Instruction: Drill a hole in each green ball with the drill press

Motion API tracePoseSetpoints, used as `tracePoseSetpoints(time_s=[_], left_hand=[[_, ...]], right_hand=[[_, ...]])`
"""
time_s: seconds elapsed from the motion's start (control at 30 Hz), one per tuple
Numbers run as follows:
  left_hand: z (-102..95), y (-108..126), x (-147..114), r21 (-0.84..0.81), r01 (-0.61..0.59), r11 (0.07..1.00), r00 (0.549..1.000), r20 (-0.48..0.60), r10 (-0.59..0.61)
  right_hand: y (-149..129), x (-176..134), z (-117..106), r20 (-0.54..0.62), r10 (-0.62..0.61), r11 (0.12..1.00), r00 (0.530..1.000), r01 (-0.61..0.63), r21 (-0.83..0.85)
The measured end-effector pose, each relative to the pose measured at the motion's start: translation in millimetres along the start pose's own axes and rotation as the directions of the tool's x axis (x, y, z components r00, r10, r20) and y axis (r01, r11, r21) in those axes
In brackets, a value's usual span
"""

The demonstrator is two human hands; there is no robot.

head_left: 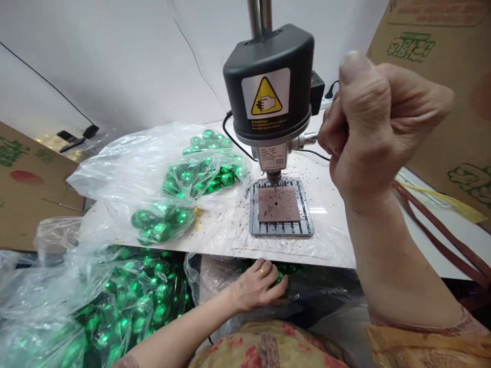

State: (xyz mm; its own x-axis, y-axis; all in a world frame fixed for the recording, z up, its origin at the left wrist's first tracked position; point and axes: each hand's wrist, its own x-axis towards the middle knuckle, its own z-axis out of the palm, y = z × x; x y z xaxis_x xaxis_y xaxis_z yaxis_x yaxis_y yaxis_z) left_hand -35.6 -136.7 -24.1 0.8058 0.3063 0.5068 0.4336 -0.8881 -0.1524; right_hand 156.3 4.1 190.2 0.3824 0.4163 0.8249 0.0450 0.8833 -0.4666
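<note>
My right hand (368, 122) is raised and closed at the metal feed lever (308, 139) on the side of a small black drill press (268, 76); the fingers hide the lever's end. Just below the table's front edge, my left hand (261, 286), with a ring on it, has its fingers curled on a shiny green ball (281, 277). More green balls show dimly beneath that edge. Under the drill chuck (273, 177) lies a flat brown square board (279, 212) with a dark hole, resting on the grey slotted base (307, 225). No ball sits on the board.
Dark shavings are scattered around the base. A clear plastic bag of green balls (207, 168) lies on the white table (222, 225), left of the press. Another bag of green balls (141, 301) is lower left. Cardboard boxes (34, 189) flank both sides; brown straps (441, 230) lie at right.
</note>
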Motion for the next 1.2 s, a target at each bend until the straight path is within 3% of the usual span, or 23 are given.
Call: tracePoseSetpoints(time_s=[0.07,0.13,0.2,0.27,0.3,0.37,0.4,0.47,0.57,0.67,0.73,0.77,0.83,0.87,0.9,0.97,1.03,1.13,1.2], left_hand=[[-3.0,2,-5,-0.022,0.022,1.000,0.999,0.047,-0.021],[-7.6,-10,-1,-0.065,0.058,0.996,0.996,-0.061,-0.062],[-12.6,-40,8,-0.075,0.157,0.985,0.963,-0.208,-0.170],[-16.2,-85,20,-0.056,0.391,0.919,0.877,-0.282,-0.390],[-17.0,-112,25,-0.038,0.555,0.831,0.794,-0.276,-0.542],[-15.9,-164,33,0.035,0.812,0.583,0.578,-0.192,-0.794],[-14.2,-187,36,0.053,0.846,0.530,0.531,-0.170,-0.830],[-9.1,-223,39,0.078,0.870,0.487,0.493,-0.104,-0.864],[-2.5,-249,41,0.085,0.857,0.508,0.509,0.010,-0.860],[-4.4,-251,43,0.091,0.845,0.528,0.521,0.087,-0.849],[-11.2,-243,45,0.050,0.866,0.497,0.494,0.063,-0.867],[-15.4,-237,47,-0.014,0.890,0.457,0.457,0.029,-0.889],[-23.3,-218,50,-0.277,0.905,0.323,0.332,-0.016,-0.943],[-25.9,-206,51,-0.462,0.857,0.229,0.266,0.015,-0.964],[-27.2,-194,53,-0.636,0.763,0.117,0.227,0.093,-0.969],[-24.6,-170,57,-0.843,0.523,-0.124,0.246,0.288,-0.926],[-15.8,-150,61,-0.884,0.384,-0.268,0.272,0.386,-0.882],[2.6,-131,67,-0.897,0.350,-0.271,0.222,0.360,-0.906],[13.0,-125,71,-0.905,0.352,-0.239,0.235,0.333,-0.913]], right_hand=[[-1,-1,-1,0.002,0.020,1.000,1.000,-0.020,0.003],[-3,-2,-2,0.013,0.051,0.999,0.999,-0.050,-0.013],[-3,-3,-3,0.025,0.071,0.997,0.997,-0.071,-0.036],[-2,-3,-4,0.018,0.060,0.997,0.998,-0.060,-0.039],[-2,-3,-4,0.012,0.052,0.998,0.999,-0.052,-0.033],[0,-3,-3,0.000,0.039,0.999,0.999,-0.039,-0.018],[0,-3,-3,0.000,0.032,0.999,0.999,-0.032,-0.015],[0,-3,-3,0.002,0.016,1.000,1.000,-0.016,-0.014],[-1,-4,-3,0.012,0.010,1.000,1.000,-0.010,-0.026],[-3,-5,-4,0.023,0.033,0.999,0.999,-0.032,-0.034],[-3,-5,-5,0.022,0.024,1.000,0.999,-0.023,-0.015],[-2,-5,-4,0.018,0.013,1.000,1.000,-0.013,-0.003],[-1,-5,-4,0.012,0.003,1.000,1.000,-0.003,0.014],[0,-5,-4,0.012,0.000,1.000,1.000,-0.001,0.017],[0,-4,-3,0.012,0.000,1.000,1.000,0.000,0.017],[0,-4,-3,0.014,-0.002,1.000,1.000,0.002,0.017],[-1,-4,-3,0.014,0.002,1.000,1.000,-0.002,0.013],[-3,-4,-3,0.019,0.012,1.000,1.000,-0.012,-0.001],[-3,-5,-3,0.022,0.018,1.000,1.000,-0.017,-0.012]])
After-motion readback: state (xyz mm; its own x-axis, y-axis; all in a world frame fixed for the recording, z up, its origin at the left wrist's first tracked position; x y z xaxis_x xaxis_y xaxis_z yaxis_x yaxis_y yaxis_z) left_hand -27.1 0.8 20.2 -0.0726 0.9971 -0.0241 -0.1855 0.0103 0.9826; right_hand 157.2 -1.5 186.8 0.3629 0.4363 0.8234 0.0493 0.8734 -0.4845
